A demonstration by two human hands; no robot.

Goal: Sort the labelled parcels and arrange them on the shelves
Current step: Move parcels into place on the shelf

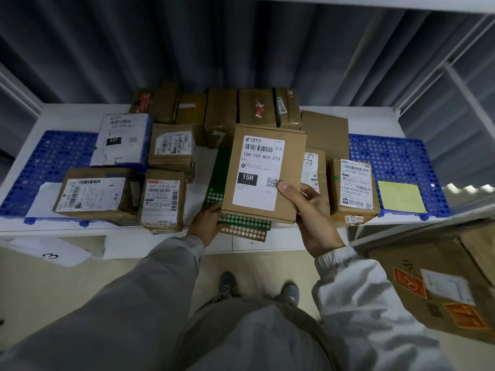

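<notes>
1. A white shelf (372, 117) holds many brown boxes.
2. A blue mat with holes (48, 162) lies on the left side of the shelf. Another blue mat (396, 156) lies on the right side.
3. A green mat with holes (217, 183) lies in the middle.
4. A row of brown boxes (219, 111) stands at the back.
5. A white and blue bag (122, 139) lies on the left.
6. A yellow paper (400, 196) lies on the right blue mat.

Both hands, left hand (206, 223) and right hand (312, 210), hold 15H parcel (263, 172) over white shelf (69, 116); labelled boxes around.
</notes>
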